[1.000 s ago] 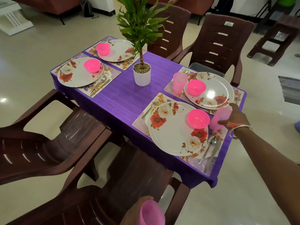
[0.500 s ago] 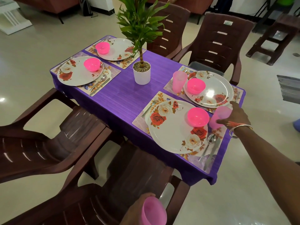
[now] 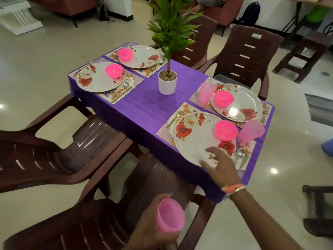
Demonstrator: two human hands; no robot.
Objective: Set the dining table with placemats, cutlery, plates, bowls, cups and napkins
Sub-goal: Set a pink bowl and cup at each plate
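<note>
The purple table [image 3: 144, 112] carries several place settings, each with a floral plate and a pink bowl on a placemat. My left hand [image 3: 153, 226] grips a pink cup [image 3: 170, 217] low in front of me, above a chair. My right hand [image 3: 220, 166] hovers with spread fingers over the near plate [image 3: 194, 139], holding nothing. A pink cup [image 3: 249, 131] stands to the right of the near bowl [image 3: 226, 130]. Another pink cup [image 3: 206, 92] stands left of the far right plate [image 3: 237, 105]. Cutlery [image 3: 241, 157] lies beside the near plate.
A white pot [image 3: 167, 83] with a green plant stands mid-table. Brown plastic chairs [image 3: 63, 150] crowd the near side, and two more [image 3: 246, 56] stand behind the table. The two left settings [image 3: 100, 78] show no cups. A dark stool [image 3: 304, 51] stands far right.
My right hand has let go of the pink cup beside the near bowl and drawn back toward me over the near plate. My left hand still holds its cup.
</note>
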